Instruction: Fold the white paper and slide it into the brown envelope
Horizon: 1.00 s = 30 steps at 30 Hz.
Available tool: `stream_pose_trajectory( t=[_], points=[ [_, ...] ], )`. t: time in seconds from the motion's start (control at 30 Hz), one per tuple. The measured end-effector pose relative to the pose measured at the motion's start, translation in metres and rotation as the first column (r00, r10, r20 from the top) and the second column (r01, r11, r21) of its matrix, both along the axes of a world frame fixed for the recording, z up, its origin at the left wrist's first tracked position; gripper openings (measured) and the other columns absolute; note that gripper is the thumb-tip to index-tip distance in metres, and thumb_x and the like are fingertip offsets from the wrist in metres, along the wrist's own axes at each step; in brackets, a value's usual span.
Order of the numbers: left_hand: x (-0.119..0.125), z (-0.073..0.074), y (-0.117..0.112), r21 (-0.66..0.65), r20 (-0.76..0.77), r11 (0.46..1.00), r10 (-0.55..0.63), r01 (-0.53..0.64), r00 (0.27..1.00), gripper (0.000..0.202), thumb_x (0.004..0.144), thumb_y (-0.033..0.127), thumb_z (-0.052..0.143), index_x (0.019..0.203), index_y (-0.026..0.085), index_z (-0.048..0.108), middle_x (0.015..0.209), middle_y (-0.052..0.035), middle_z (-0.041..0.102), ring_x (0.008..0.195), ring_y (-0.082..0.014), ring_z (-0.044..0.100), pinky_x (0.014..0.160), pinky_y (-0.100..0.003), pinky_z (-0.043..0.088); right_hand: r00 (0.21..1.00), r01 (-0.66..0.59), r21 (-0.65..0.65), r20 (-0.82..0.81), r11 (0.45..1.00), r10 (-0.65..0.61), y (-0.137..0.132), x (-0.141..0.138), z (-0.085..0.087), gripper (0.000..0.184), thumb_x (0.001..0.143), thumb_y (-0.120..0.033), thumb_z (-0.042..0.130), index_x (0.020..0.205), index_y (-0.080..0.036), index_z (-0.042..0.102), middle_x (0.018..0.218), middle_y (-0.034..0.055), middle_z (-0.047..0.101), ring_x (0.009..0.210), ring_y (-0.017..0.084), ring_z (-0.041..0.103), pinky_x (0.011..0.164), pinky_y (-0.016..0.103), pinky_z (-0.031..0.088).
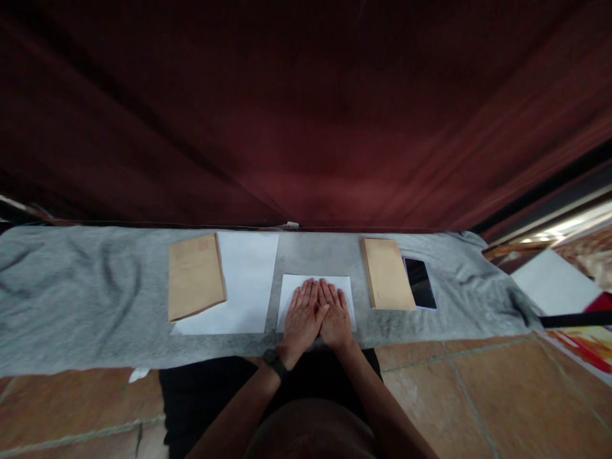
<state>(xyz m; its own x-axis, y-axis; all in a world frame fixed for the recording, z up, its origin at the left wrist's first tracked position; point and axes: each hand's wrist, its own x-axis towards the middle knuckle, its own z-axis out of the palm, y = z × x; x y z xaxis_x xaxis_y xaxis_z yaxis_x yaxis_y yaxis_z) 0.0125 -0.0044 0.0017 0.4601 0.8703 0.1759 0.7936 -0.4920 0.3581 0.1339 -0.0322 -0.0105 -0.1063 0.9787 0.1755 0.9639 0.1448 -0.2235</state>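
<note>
Both hands lie flat and side by side on a small white sheet of paper, which may be folded; its edges show around them. My left hand, with a dark band on its wrist, has its fingers stretched forward. Beside it, touching along the inner edge, my right hand also rests palm down with fingers extended. Neither hand grips anything. Left of them lies larger white paper, partly covered by a brown envelope or stack of envelopes. A narrower stack of brown envelopes is to the right.
A grey cloth covers the long, narrow surface. Next to the right stack lies a dark-screened phone. Behind the surface hangs a dark red curtain-like sheet. Tiled floor shows in front, with a white scrap at left.
</note>
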Motion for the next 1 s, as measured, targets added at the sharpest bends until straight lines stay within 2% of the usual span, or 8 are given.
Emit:
stream_pose_trajectory(
  t=[0.17,0.37,0.57,0.73,0.8,0.9,1.0],
  points=[
    [-0.004,-0.003,0.005,0.013,-0.065,0.998,0.062,-0.061,0.996,0.062,0.105,0.040,0.032,0.157,0.007,0.030,0.164,-0.0163,0.031,0.155,-0.0253,0.021,0.126,-0.049,0.020,0.997,0.077,0.015,-0.021,0.997,-0.077,0.009,0.003,0.004,0.054,0.103,-0.023,0.036,0.157,-0.017,0.035,0.163,0.0114,0.033,0.151,0.029,0.030,0.122,0.053,0.025],
    [-0.012,-0.006,0.008,0.038,-0.064,0.989,0.144,-0.142,0.988,0.065,0.104,0.044,0.032,0.155,0.003,0.032,0.163,-0.0202,0.030,0.154,-0.0283,0.023,0.125,-0.050,0.022,0.984,0.172,0.074,-0.048,0.982,-0.169,0.011,0.018,-0.001,0.053,0.105,-0.026,0.033,0.155,-0.009,0.038,0.161,0.0176,0.036,0.150,0.029,0.034,0.121,0.052,0.027],
    [-0.027,0.000,0.010,0.052,-0.024,0.977,0.210,-0.208,0.977,0.063,0.103,0.039,0.033,0.155,0.002,0.033,0.162,-0.0211,0.032,0.154,-0.0304,0.024,0.124,-0.051,0.024,0.968,0.244,0.118,-0.089,0.963,-0.235,0.003,0.038,-0.011,0.057,0.107,-0.034,0.026,0.156,-0.007,0.034,0.159,0.0204,0.039,0.147,0.030,0.037,0.119,0.053,0.030],
    [-0.022,0.002,0.009,0.073,-0.017,0.964,0.259,-0.257,0.966,0.063,0.103,0.035,0.034,0.154,-0.002,0.032,0.159,-0.0250,0.035,0.153,-0.0327,0.023,0.124,-0.054,0.022,0.960,0.277,0.115,-0.085,0.954,-0.268,-0.008,0.046,-0.014,0.057,0.107,-0.036,0.027,0.156,-0.008,0.035,0.158,0.0194,0.041,0.148,0.030,0.037,0.120,0.053,0.029],
    [-0.012,0.000,0.005,0.093,-0.002,0.968,0.236,-0.235,0.972,0.062,0.103,0.034,0.034,0.156,0.001,0.029,0.159,-0.0233,0.036,0.154,-0.0312,0.023,0.124,-0.054,0.022,0.959,0.279,0.118,-0.090,0.953,-0.270,-0.010,0.046,-0.014,0.057,0.107,-0.037,0.027,0.156,-0.009,0.036,0.158,0.0191,0.041,0.148,0.030,0.037,0.120,0.053,0.028],
    [0.004,-0.004,-0.002,0.104,0.006,0.990,0.098,-0.098,0.995,0.062,0.102,0.031,0.034,0.159,0.009,0.023,0.161,-0.0159,0.036,0.153,-0.0260,0.025,0.125,-0.052,0.024,0.959,0.280,0.117,-0.085,0.953,-0.271,-0.010,0.046,-0.014,0.057,0.107,-0.037,0.028,0.156,-0.010,0.036,0.158,0.0194,0.041,0.148,0.030,0.037,0.120,0.054,0.029],
    [0.014,-0.008,-0.007,0.091,-0.031,0.995,0.035,-0.032,0.999,0.060,0.102,0.030,0.035,0.158,0.009,0.026,0.161,-0.0152,0.036,0.153,-0.0249,0.026,0.126,-0.051,0.023,0.959,0.278,0.121,-0.081,0.953,-0.270,-0.011,0.048,-0.014,0.056,0.107,-0.037,0.028,0.156,-0.010,0.037,0.158,0.0195,0.041,0.147,0.030,0.038,0.120,0.053,0.029]
  ],
)
